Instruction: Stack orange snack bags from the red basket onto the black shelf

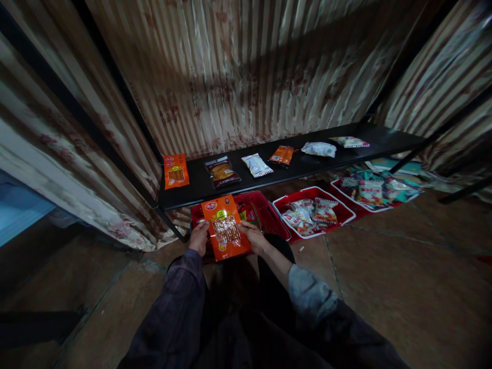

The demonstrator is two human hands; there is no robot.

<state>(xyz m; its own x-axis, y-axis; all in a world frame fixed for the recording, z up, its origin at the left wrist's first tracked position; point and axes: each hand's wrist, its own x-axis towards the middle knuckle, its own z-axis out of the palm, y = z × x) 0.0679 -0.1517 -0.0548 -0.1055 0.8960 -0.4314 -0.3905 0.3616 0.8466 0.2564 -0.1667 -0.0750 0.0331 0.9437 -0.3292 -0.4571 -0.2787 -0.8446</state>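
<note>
An orange snack packet (226, 230) with a clear window showing brown sticks is held upright in front of me, its front facing me. My left hand (199, 238) grips its left edge, and my right hand (252, 237) pinches the right edge. Behind and below the packet is a red basket (274, 218) with more snack packets in it, partly hidden by the one I hold. On the black shelf above, a similar orange packet (176, 171) lies at the left end, beside a dark brown packet (222, 171).
Farther along the black shelf (346, 160) lie a white packet (257, 165), a small orange packet (283, 155) and two pale packets. Two white-rimmed baskets of packets (303, 215) stand on the tiled floor to the right. Black posts and striped curtains surround the shelf.
</note>
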